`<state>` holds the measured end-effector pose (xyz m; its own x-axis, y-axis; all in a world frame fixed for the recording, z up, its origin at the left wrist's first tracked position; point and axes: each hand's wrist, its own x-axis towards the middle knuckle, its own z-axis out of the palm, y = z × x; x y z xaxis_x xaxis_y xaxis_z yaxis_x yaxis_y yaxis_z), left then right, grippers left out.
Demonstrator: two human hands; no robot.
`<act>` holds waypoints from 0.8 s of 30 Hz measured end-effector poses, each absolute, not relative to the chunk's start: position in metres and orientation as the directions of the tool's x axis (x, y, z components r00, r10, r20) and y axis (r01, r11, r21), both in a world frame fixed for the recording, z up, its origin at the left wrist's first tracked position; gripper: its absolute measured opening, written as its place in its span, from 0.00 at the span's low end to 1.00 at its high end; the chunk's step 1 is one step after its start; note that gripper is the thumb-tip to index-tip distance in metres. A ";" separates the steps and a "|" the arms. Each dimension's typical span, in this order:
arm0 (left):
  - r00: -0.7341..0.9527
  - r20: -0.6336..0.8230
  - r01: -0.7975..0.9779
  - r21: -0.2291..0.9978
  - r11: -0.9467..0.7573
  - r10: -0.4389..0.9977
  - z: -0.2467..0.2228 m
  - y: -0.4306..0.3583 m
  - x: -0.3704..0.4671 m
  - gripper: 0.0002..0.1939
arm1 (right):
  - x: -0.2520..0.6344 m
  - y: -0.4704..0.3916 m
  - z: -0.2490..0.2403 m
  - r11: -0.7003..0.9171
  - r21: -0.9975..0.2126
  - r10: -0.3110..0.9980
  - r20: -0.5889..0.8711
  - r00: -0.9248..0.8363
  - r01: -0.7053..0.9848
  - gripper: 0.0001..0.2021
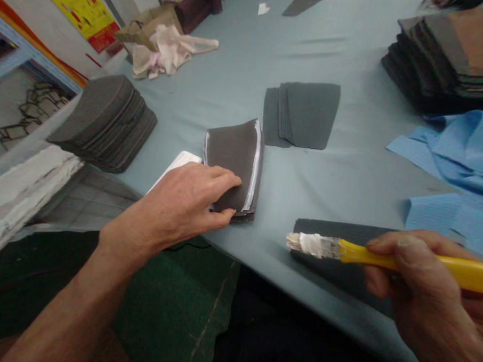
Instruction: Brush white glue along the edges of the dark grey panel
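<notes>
My left hand (190, 196) rests at the near left corner of a small stack of dark grey-brown fabric pieces (232, 149). Its fingers lie on the top piece and the thumb is against the near edge, gripping that corner. White paste runs in a strip along both side edges of the top piece. In my right hand (426, 295) is a brush (352, 250) with a yellow handle, its bristles coated in white paste and pointing left. Below the brush, a dark flat piece (331, 225) lies on the table, partly hidden by my right hand.
Dark pieces (314, 114) lie fanned behind the stack. A tall pile of dark pieces (106, 123) stands left, another pile (432, 60) right. Blue cloth (460, 150) lies at the right. White cloth (167, 51) and a cardboard box (154, 24) sit at the back of the table (229, 91).
</notes>
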<state>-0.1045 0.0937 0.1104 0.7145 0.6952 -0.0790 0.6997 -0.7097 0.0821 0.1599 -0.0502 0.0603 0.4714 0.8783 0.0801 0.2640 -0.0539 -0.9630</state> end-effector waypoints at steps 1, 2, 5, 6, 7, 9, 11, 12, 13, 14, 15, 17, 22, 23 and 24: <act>0.717 -0.098 0.695 0.036 -0.718 0.690 0.110 0.092 -0.103 0.17 | 0.160 -0.051 0.060 -0.061 -0.965 0.879 0.069 0.472 0.255 0.20; 0.721 -0.115 0.687 -0.013 -0.727 0.684 0.110 0.091 -0.101 0.17 | 0.161 -0.053 0.060 -0.065 -0.967 0.883 0.060 0.465 0.248 0.20; 0.745 -0.091 0.653 -0.097 -0.751 0.660 0.106 0.088 -0.100 0.18 | 0.166 -0.057 0.058 -0.046 -0.968 0.895 0.070 0.441 0.248 0.19; 0.758 -0.064 0.641 -0.107 -0.760 0.649 0.104 0.087 -0.100 0.18 | 0.169 -0.059 0.056 -0.034 -0.966 0.899 0.082 0.430 0.256 0.18; 0.768 -0.036 0.632 -0.115 -0.766 0.639 0.102 0.087 -0.100 0.18 | 0.172 -0.060 0.054 -0.019 -0.964 0.903 0.098 0.419 0.266 0.17; 0.781 0.008 0.620 -0.135 -0.773 0.624 0.097 0.087 -0.101 0.18 | 0.177 -0.062 0.051 0.010 -0.958 0.903 0.132 0.409 0.288 0.16; 0.783 0.035 0.619 -0.154 -0.771 0.621 0.093 0.088 -0.102 0.19 | 0.181 -0.064 0.049 0.039 -0.950 0.900 0.169 0.402 0.311 0.16; 0.779 0.038 0.623 -0.155 -0.766 0.626 0.092 0.089 -0.103 0.19 | 0.183 -0.065 0.048 0.052 -0.946 0.898 0.184 0.401 0.319 0.16; 0.775 0.034 0.628 -0.150 -0.763 0.631 0.091 0.090 -0.103 0.20 | 0.184 -0.066 0.047 0.061 -0.945 0.896 0.194 0.398 0.322 0.16; 0.771 0.026 0.633 -0.141 -0.761 0.636 0.091 0.091 -0.104 0.20 | 0.185 -0.067 0.047 0.059 -0.945 0.897 0.191 0.398 0.321 0.16; 0.767 0.014 0.637 -0.133 -0.760 0.641 0.091 0.091 -0.105 0.22 | 0.186 -0.069 0.046 0.056 -0.947 0.896 0.187 0.403 0.316 0.16; 0.767 -0.012 0.635 -0.124 -0.763 0.641 0.094 0.092 -0.106 0.25 | 0.188 -0.073 0.045 0.033 -0.955 0.889 0.162 0.429 0.293 0.16; 0.736 -0.086 0.666 -0.088 -0.741 0.672 0.103 0.091 -0.105 0.33 | 0.182 -0.083 0.047 -0.013 -0.977 0.862 0.096 0.497 0.211 0.19; 0.722 -0.089 0.680 -0.086 -0.728 0.686 0.104 0.091 -0.104 0.32 | 0.179 -0.085 0.049 -0.041 -0.982 0.849 0.064 0.525 0.187 0.20; 0.711 -0.086 0.693 -0.089 -0.716 0.698 0.105 0.090 -0.103 0.29 | 0.176 -0.087 0.051 -0.082 -0.984 0.829 0.021 0.558 0.159 0.21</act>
<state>-0.1030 0.0895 0.1048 0.7106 0.6983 -0.0860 0.6926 -0.7158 -0.0887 0.1758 -0.0869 0.0514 0.5583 0.8293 0.0213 0.1591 -0.0819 -0.9839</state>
